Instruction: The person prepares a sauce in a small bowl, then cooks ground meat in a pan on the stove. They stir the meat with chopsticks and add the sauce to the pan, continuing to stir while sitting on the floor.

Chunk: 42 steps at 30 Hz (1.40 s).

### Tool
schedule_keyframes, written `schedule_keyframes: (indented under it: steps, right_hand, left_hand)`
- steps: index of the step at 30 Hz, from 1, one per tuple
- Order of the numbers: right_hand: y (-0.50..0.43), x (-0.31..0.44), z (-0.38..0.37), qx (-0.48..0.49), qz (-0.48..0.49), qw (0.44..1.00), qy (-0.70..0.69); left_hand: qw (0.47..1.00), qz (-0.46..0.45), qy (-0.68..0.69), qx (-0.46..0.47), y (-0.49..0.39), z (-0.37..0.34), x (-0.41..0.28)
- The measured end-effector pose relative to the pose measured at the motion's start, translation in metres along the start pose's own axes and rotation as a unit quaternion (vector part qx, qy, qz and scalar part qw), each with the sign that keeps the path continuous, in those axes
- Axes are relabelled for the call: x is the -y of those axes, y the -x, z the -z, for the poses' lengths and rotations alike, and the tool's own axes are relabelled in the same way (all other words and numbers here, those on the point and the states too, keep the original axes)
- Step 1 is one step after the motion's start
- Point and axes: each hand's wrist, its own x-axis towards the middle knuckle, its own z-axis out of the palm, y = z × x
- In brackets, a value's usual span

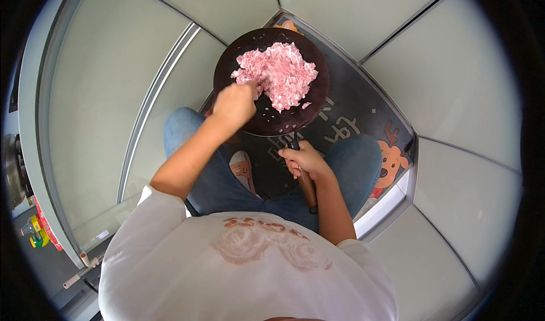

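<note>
A dark round frying pan (272, 123) is held out in front of me over my knees. Pink minced meat (294, 74) lies spread in a loose mound at its middle, with small scraps stuck around it. My left hand (235, 104) is curled at the pan's near left side, its fingertips reaching the edge of the meat. Blur hides whether it holds a thin utensil. Below the pan, my right hand (304, 160) is closed around the upper part of the brown and black pan handle (307, 189).
Under the pan lies a dark floor mat (340, 93) with printed lettering and a cartoon deer (389, 163). Pale glossy panels (460, 82) close in on the right, and a cabinet front (98, 87) stands at left. Bottles (37, 231) sit at the far left.
</note>
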Motion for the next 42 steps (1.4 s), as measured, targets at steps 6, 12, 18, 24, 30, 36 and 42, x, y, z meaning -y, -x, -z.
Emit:
schedule_keyframes:
  steps: [6,12,18,24,30,36,42]
  right_hand:
    - [-0.001,-0.003,0.0,0.006,0.0,1.0,-0.002]
    - [0.003,0.003,-0.005,-0.003,0.0,1.0,-0.009]
    - [0.005,0.003,-0.009,-0.003,0.014,1.0,0.001]
    - [0.004,0.005,-0.008,-0.012,0.014,1.0,-0.002]
    - [0.002,0.002,-0.011,-0.016,0.01,1.0,0.003]
    - [0.006,0.007,-0.012,-0.015,0.005,1.0,0.003]
    - [0.004,0.007,-0.011,-0.009,0.012,1.0,0.002]
  left_hand:
    - [0.953,0.062,-0.162,0.249,0.015,0.053,-0.002]
    - [0.995,0.0,-0.038,0.094,-0.012,0.053,-0.019]
    - [0.981,-0.007,-0.054,0.188,0.036,0.047,0.001]
    - [0.995,0.077,-0.046,0.035,-0.01,0.035,0.022]
    - [0.981,0.015,0.002,0.194,0.029,0.033,0.002]
    - [0.992,0.062,-0.078,0.077,-0.001,0.071,0.007]
    - [0.98,-0.024,-0.031,0.195,0.013,0.053,-0.012]
